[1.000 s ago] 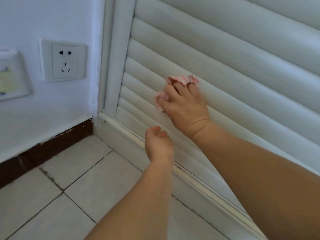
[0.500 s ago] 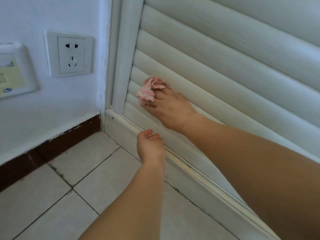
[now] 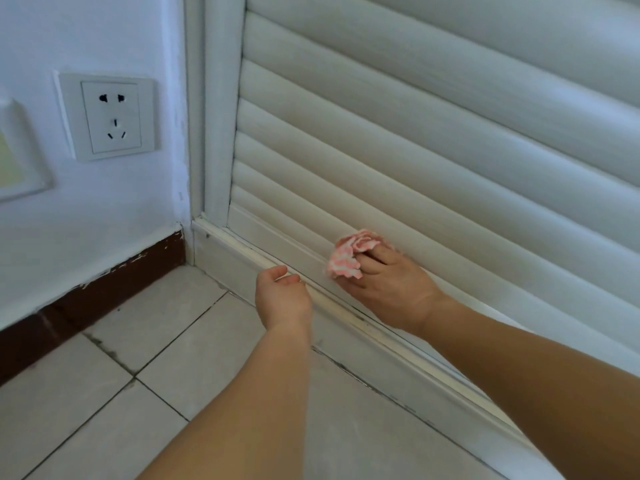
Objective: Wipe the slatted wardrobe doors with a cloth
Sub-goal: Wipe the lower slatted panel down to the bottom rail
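Note:
The white slatted wardrobe door [image 3: 433, 140] fills the upper right of the head view. My right hand [image 3: 391, 285] presses a crumpled pink-and-white cloth [image 3: 348, 259] against the door's bottom rail, just under the lowest slats, fingers curled round the cloth. My left hand [image 3: 282, 297] hovers to its left near the base ledge, fingers loosely curled and holding nothing. The rest of the cloth is hidden under my right fingers.
A white base ledge [image 3: 242, 251] runs along the foot of the door. A wall socket [image 3: 110, 116] and a framed panel [image 3: 17, 150] sit on the white wall at left, above a dark skirting [image 3: 104, 289]. Pale floor tiles [image 3: 156, 341] lie below.
My right hand carried the cloth down from a middle slat, first left toward the door's frame, then right along the bottom rail. My left hand stayed by the base ledge.

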### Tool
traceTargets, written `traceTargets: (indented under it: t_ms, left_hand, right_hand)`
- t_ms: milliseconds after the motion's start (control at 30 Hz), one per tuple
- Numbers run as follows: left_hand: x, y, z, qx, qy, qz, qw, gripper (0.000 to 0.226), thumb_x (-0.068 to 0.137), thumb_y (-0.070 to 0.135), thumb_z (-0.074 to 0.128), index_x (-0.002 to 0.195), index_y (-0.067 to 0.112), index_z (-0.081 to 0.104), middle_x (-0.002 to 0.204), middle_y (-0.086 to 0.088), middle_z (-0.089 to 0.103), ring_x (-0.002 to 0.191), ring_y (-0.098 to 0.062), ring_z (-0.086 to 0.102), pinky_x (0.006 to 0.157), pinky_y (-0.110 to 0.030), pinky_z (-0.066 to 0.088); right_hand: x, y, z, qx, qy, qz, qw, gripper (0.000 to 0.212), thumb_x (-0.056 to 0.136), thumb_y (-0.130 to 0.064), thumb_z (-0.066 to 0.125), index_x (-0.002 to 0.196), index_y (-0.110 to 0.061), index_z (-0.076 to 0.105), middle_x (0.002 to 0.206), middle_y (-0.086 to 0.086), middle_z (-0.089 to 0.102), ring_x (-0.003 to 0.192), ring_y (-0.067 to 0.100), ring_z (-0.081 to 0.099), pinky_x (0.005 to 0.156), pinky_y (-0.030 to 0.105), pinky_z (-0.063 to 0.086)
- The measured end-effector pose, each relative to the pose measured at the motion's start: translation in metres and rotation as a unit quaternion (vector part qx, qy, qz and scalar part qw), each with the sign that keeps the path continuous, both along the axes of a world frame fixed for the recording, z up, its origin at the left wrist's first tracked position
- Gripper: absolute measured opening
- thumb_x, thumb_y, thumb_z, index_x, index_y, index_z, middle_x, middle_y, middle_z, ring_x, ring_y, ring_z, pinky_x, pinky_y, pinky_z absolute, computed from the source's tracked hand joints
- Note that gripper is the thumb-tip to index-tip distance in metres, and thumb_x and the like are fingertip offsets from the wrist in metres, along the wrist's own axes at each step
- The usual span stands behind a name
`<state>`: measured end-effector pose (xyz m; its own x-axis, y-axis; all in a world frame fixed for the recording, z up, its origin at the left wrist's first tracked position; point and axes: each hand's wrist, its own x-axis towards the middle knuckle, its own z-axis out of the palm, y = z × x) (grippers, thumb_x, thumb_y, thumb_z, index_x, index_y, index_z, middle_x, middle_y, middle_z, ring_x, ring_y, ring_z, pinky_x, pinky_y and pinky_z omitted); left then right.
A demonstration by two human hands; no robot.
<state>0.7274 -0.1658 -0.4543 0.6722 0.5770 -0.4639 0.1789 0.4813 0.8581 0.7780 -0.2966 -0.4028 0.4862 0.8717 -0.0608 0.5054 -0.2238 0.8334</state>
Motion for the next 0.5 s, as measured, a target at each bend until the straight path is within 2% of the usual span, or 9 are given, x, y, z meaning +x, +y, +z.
traceTargets:
  t_ms: [167,233,267,300,367,500]
  left_hand:
    - [-0.001,-0.006,0.008,-0.022,-0.019,-0.016,0.999,0.027,0.089,-0.006,0.038,0.104,0.014,0.049,0.094,-0.004,0.061,0.089,-0.020,0.058,0.067,-0.019,0.042]
    - [-0.001,-0.009,0.010,-0.002,-0.022,-0.025,0.999,0.029,0.088,-0.006,0.036,0.106,0.014,0.048,0.097,-0.004,0.059,0.090,-0.020,0.057,0.068,-0.021,0.039]
    - [-0.002,-0.010,0.011,-0.003,-0.026,-0.027,0.999,0.029,0.088,-0.006,0.036,0.107,0.013,0.048,0.097,-0.004,0.058,0.089,-0.020,0.057,0.064,-0.020,0.039]
    - [-0.001,-0.011,0.012,-0.008,-0.031,-0.027,0.999,0.030,0.088,-0.007,0.036,0.108,0.012,0.048,0.097,-0.005,0.057,0.088,-0.020,0.056,0.060,-0.017,0.038]
    - [0.000,-0.012,0.011,-0.018,-0.034,-0.023,0.999,0.031,0.088,-0.007,0.036,0.112,0.010,0.048,0.097,-0.006,0.057,0.087,-0.020,0.056,0.058,-0.015,0.037]
    - [0.005,-0.013,0.003,-0.023,-0.028,-0.015,0.999,0.028,0.088,-0.005,0.039,0.108,0.010,0.050,0.095,-0.007,0.059,0.088,-0.022,0.057,0.064,-0.020,0.038]
  right_hand:
    - [-0.014,-0.034,-0.004,0.016,0.025,0.003,1.000,0.045,0.084,-0.011,0.032,0.108,-0.010,0.070,0.105,0.014,0.067,0.100,0.032,0.062,0.095,0.041,0.036]
    - [-0.014,-0.036,-0.003,0.025,0.025,0.007,0.999,0.056,0.091,-0.008,0.017,0.110,-0.010,0.069,0.107,0.015,0.067,0.101,0.033,0.063,0.097,0.041,0.035]
    - [-0.014,-0.034,-0.002,0.030,0.025,0.008,0.999,0.062,0.093,-0.007,0.010,0.110,-0.010,0.069,0.107,0.015,0.067,0.101,0.033,0.063,0.097,0.041,0.035]
    - [-0.013,-0.030,0.000,0.036,0.023,0.012,0.999,0.062,0.093,-0.007,0.009,0.109,-0.011,0.070,0.105,0.014,0.068,0.100,0.033,0.063,0.096,0.040,0.036]
    - [-0.007,-0.019,0.003,0.050,0.010,0.033,0.998,0.053,0.088,-0.009,0.021,0.105,-0.013,0.071,0.101,0.011,0.068,0.098,0.030,0.064,0.095,0.039,0.037]
    - [0.011,0.017,0.005,0.066,-0.012,0.073,0.995,0.047,0.082,-0.019,0.031,0.102,-0.016,0.073,0.103,0.006,0.071,0.100,0.028,0.065,0.099,0.039,0.030]
